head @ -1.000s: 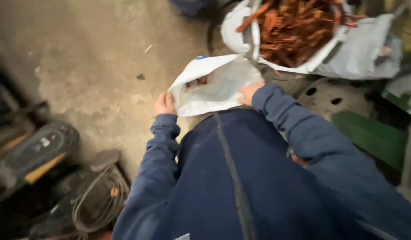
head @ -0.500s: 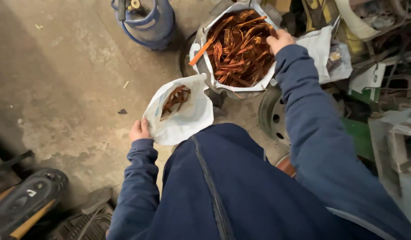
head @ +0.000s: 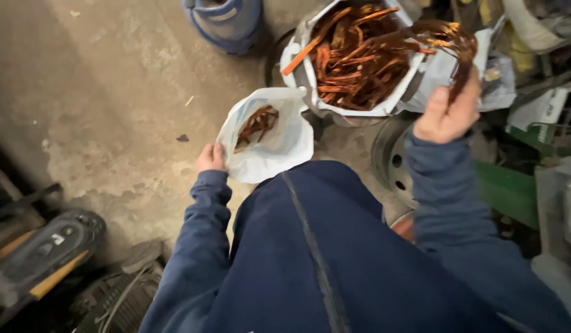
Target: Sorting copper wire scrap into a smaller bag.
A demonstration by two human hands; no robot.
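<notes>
Concrete floor [head: 112, 92], grey & stained, fills the left of the view, w/ a blue gas cylinder [head: 227, 21] at top. Person in a dark blue zip jacket looks down over it. Large white sack of copper strips [head: 359, 61], orange-brown, sits open at top centre, just beside a grey steel wheel rim [head: 390, 160]. Small white plastic bag [head: 267, 139], a few copper pieces inside, hangs lower, near the sack but apart from it. Left hand [head: 210, 158] grips the bag's edge, holding it open. Right hand [head: 449, 114] is raised beside the sack, closed on a tangled bunch of thin copper wire [head: 449, 40], lifted clear above the sack's rim.
</notes>
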